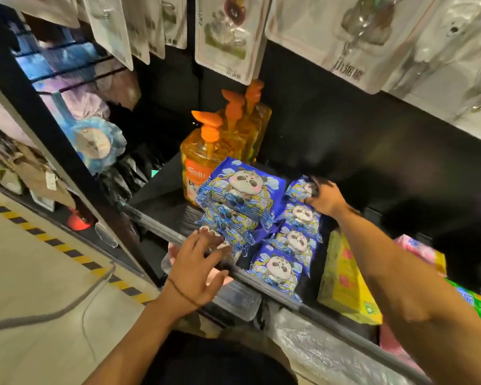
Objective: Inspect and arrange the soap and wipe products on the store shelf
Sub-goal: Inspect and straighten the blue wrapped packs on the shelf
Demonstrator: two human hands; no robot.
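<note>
Wipes [242, 190] sat stacked on the shelf [161, 190] beside soap bottles [203, 159]; the left hand [197, 268], spread open, steadied them while the right hand [326, 200] gripped the rearmost pack [301, 188] (probably squaring its row).

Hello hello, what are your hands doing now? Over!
Left hand touching left wipe stack. Right hand gripping rear wipe pack. Soap bottles stand behind; nothing blocks.

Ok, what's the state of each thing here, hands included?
wipe stack: piled, top pack tilted
wipe row: overlapping, faces up
soap bottles: upright, pumps on, lined up
left hand: fingers spread, touching wipe stack's bottom
right hand: grips rearmost pack of wipe row
</note>
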